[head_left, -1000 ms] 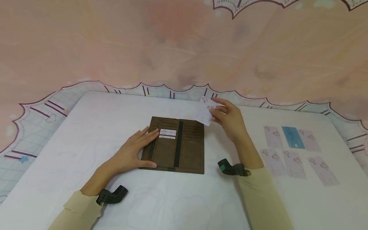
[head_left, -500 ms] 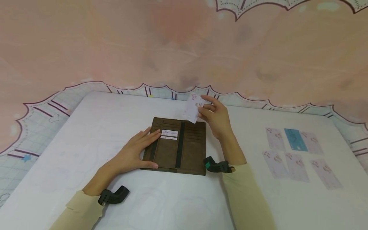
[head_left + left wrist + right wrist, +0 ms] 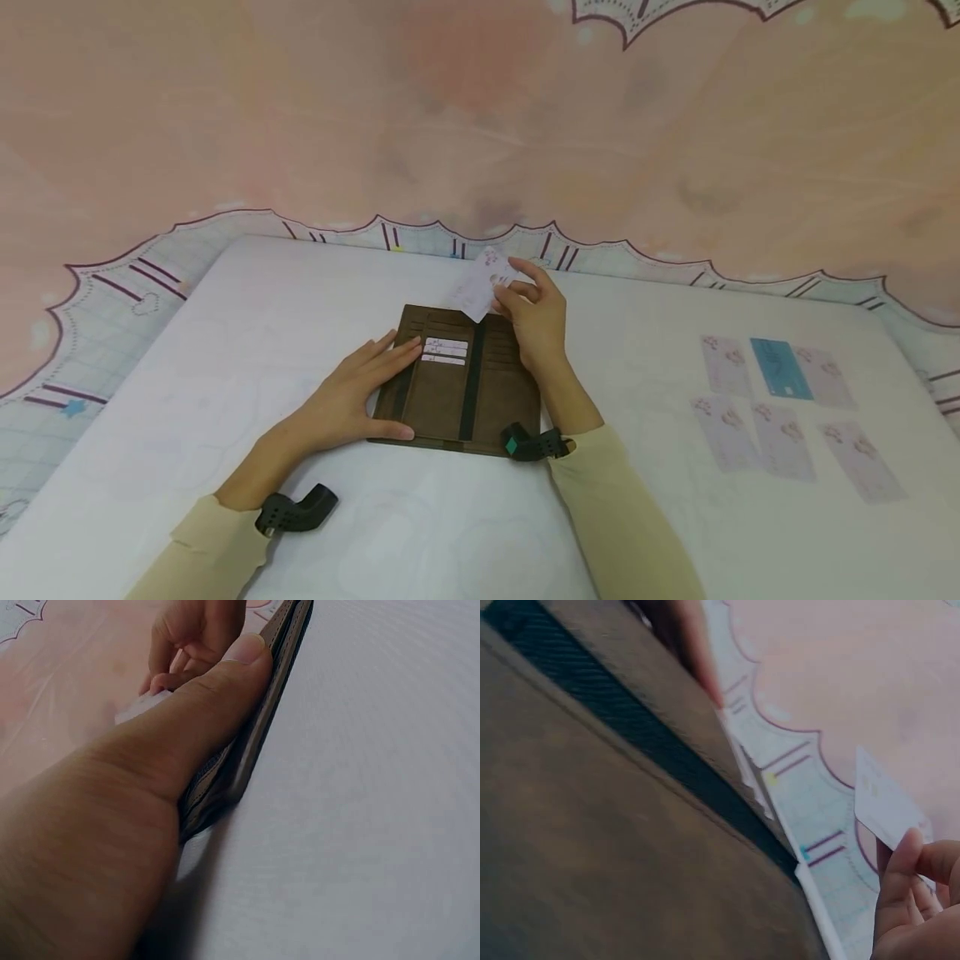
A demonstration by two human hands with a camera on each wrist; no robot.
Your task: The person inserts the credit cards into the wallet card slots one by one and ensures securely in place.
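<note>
An open brown wallet (image 3: 459, 385) lies flat on the white table (image 3: 225, 333), with three white cards tucked in its left slots (image 3: 444, 350). My left hand (image 3: 352, 392) rests flat on the wallet's left flap, fingers straight, thumb along the near edge (image 3: 247, 652). My right hand (image 3: 534, 315) pinches a pale patterned card (image 3: 480, 287) above the wallet's far edge; the right wrist view shows this card (image 3: 881, 802) held at the fingertips over the brown wallet (image 3: 592, 825).
Several pale cards (image 3: 780, 429) and one blue card (image 3: 780, 368) lie in rows on the table's right side. A pink patterned cloth (image 3: 480, 125) with a scalloped grid border hangs behind the table.
My right hand has carried the card leftward, from beyond the wallet's right edge to above its far middle. The left hand has stayed on the wallet.
</note>
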